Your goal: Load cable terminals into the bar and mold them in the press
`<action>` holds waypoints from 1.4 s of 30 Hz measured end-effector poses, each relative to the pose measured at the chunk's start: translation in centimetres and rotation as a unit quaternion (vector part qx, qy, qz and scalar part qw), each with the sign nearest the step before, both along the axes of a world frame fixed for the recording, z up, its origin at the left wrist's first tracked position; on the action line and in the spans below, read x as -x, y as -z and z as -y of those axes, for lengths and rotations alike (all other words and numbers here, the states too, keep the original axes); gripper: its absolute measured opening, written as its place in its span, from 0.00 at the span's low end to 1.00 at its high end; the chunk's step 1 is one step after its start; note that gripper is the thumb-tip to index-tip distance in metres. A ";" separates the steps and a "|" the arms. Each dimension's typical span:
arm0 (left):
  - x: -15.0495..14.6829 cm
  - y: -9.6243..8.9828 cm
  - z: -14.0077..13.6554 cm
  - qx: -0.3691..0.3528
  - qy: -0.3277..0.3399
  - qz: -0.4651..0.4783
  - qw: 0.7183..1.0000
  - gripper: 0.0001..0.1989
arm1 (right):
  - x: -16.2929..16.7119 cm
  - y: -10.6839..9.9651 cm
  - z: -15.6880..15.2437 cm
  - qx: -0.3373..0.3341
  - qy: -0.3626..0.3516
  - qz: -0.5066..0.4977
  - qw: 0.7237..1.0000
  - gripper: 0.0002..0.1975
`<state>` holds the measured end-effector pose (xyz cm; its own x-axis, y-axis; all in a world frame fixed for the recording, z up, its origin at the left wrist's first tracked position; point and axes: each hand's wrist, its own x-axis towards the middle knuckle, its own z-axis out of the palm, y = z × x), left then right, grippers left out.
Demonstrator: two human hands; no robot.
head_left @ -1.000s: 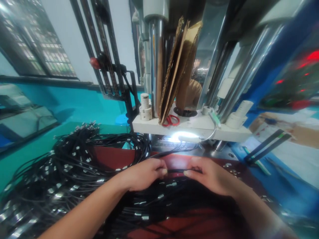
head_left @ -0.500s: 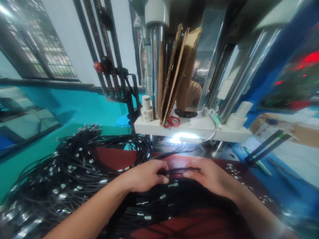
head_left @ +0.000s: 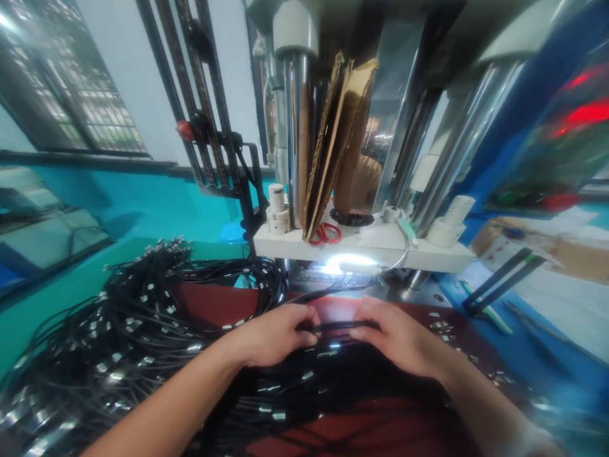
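Black cables (head_left: 340, 325) run sideways between my two hands, over the dark red work surface. My left hand (head_left: 280, 333) pinches them at the left, thumb below and fingers above. At the right, my right hand (head_left: 387, 330) is closed on the same cables; their ends beyond it are hidden. Below my hands lies a spread of black cables (head_left: 285, 393) with small shiny metal pieces on them. A bright lamp (head_left: 349, 263) glows just behind my hands, under the pale press plate (head_left: 428, 256).
A large heap of black cables (head_left: 137, 317) fills the left side. Red-handled scissors (head_left: 327, 233) and upright cardboard (head_left: 328, 152) rest on the press plate. Small metal bits (head_left: 442, 327) lie scattered at the right. Tools with dark handles (head_left: 504, 285) stand on the blue surface (head_left: 537, 336).
The whole view has shifted slightly. Both hands keep nearly the same place and the same hold on the cables.
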<state>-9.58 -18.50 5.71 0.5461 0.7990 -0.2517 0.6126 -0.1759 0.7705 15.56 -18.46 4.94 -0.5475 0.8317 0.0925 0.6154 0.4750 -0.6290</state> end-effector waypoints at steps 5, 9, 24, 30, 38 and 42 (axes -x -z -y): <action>0.0 0.0 0.2 0.074 0.020 0.050 0.996 0.13 | 0.5 -0.1 0.3 -0.029 -0.001 0.007 1.000 0.09; 0.0 0.2 0.1 0.053 0.027 0.026 0.998 0.11 | 0.1 -0.2 0.5 0.004 -0.008 0.009 1.000 0.09; 0.2 -0.6 0.3 -0.005 0.032 -0.014 0.999 0.10 | 0.6 -0.3 1.0 -0.059 -0.015 0.063 0.996 0.09; 0.5 -1.1 0.3 0.028 0.059 -0.023 0.998 0.17 | 0.3 -1.3 1.2 0.015 -0.034 0.019 0.999 0.08; 0.6 -0.8 0.3 0.010 0.063 -0.022 0.998 0.11 | 0.0 -1.4 1.1 0.045 -0.045 0.022 0.998 0.06; 0.8 -1.0 0.2 0.008 0.092 -0.012 0.996 0.11 | 0.1 -1.9 1.6 0.057 -0.055 0.034 0.996 0.05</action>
<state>-10.36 -18.74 6.68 0.6766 0.6822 -0.2773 0.5888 -0.2751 0.7600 15.43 -20.04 6.87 -0.6370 0.7699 -0.0401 0.6073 0.4691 -0.6413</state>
